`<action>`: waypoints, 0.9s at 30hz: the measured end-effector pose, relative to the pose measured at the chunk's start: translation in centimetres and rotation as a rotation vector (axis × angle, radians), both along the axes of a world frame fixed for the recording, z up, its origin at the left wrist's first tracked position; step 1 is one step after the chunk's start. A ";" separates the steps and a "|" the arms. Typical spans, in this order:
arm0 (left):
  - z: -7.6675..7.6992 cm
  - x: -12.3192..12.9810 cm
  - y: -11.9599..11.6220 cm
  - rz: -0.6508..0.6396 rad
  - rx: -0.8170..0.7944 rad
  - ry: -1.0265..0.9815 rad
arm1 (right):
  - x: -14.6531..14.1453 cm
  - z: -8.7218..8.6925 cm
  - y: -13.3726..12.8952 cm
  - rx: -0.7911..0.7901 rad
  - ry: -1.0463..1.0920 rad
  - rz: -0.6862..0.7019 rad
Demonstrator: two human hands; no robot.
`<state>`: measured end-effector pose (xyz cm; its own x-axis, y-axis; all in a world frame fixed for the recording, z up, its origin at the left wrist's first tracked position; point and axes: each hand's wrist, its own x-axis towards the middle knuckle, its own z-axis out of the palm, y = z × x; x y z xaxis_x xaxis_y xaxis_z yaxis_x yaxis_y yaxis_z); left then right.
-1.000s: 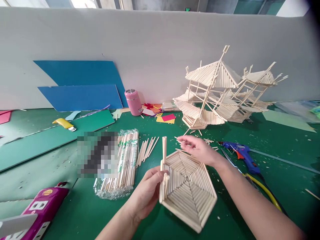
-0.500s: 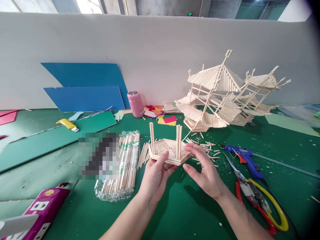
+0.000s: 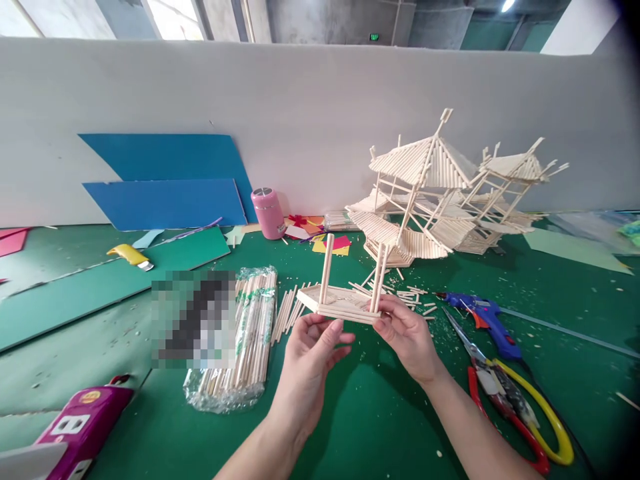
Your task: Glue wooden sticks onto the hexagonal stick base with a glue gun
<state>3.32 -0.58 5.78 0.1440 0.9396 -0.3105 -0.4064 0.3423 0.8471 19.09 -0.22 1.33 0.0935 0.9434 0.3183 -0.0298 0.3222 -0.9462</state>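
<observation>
A small wooden-stick base (image 3: 345, 312) with upright stick posts on its near corners is held above the table, tilted slightly. My right hand (image 3: 407, 333) pinches its right corner between thumb and fingers, by the right post. Just below its left underside is my left hand (image 3: 313, 347), thumb and fingers apart; whether a fingertip touches the base I cannot tell. Loose cut sticks (image 3: 415, 297) are scattered behind the base. A clear bag of wooden sticks (image 3: 255, 333) rests left of my left hand.
A stick-built pavilion model (image 3: 425, 167) stands at the back right. A blue glue gun (image 3: 487, 313) and red-and-yellow-handled scissors (image 3: 500, 387) lie to the right. Further left are a yellow cutter (image 3: 127, 255), a purple power strip (image 3: 85, 420) and a pink jar (image 3: 269, 213).
The base has turned so its two near posts face me. My right hand has closed on its right corner, while my left hand has loosened its grip and dropped slightly below it.
</observation>
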 end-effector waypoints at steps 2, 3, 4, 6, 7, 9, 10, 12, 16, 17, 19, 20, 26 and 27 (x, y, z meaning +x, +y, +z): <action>-0.3 -0.6 -0.2 0.122 0.135 0.188 | 0.5 0.3 0.0 -0.002 0.018 -0.002; -0.4 -0.8 -0.3 0.186 0.220 0.286 | 0.7 0.4 0.0 0.000 0.015 0.002; -0.4 -1.1 -0.4 0.240 0.305 0.371 | 1.0 0.6 0.0 0.003 0.009 0.008; -0.3 -1.6 -0.3 0.290 0.435 0.480 | 1.5 0.9 0.0 0.003 -0.013 0.030; -0.2 -1.8 -0.2 0.274 0.470 0.502 | 1.7 1.0 -0.1 -0.001 -0.028 0.046; 0.0 -2.2 0.1 0.178 0.477 0.500 | 2.0 1.1 -0.1 -0.010 -0.060 0.087; 0.1 -2.3 0.2 0.105 0.456 0.483 | 2.1 1.1 -0.1 -0.015 -0.074 0.109; 0.2 -2.5 0.5 -0.035 0.399 0.415 | 2.3 1.1 -0.2 -0.017 -0.090 0.135; 0.2 -2.4 0.7 -0.124 0.307 0.309 | 2.2 0.9 -0.2 -0.026 -0.088 0.148; 0.2 -2.4 0.8 -0.110 0.300 0.312 | 2.2 0.9 -0.2 -0.033 -0.087 0.151; 0.1 -2.3 0.8 -0.086 0.306 0.332 | 2.1 0.7 -0.2 -0.044 -0.081 0.154; 0.1 -2.3 0.8 -0.081 0.316 0.340 | 2.0 0.5 -0.2 -0.047 -0.074 0.155; 0.1 -2.3 0.8 -0.086 0.350 0.336 | 1.8 0.3 -0.3 -0.061 -0.054 0.168; 0.2 -2.3 0.7 -0.069 0.337 0.319 | 1.7 0.3 -0.3 -0.065 -0.065 0.175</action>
<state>1.05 0.12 5.97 0.1570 0.9872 -0.0282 -0.0937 0.0433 0.9947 20.84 -0.54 1.67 -0.0925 0.9622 0.2562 -0.0181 0.2556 -0.9666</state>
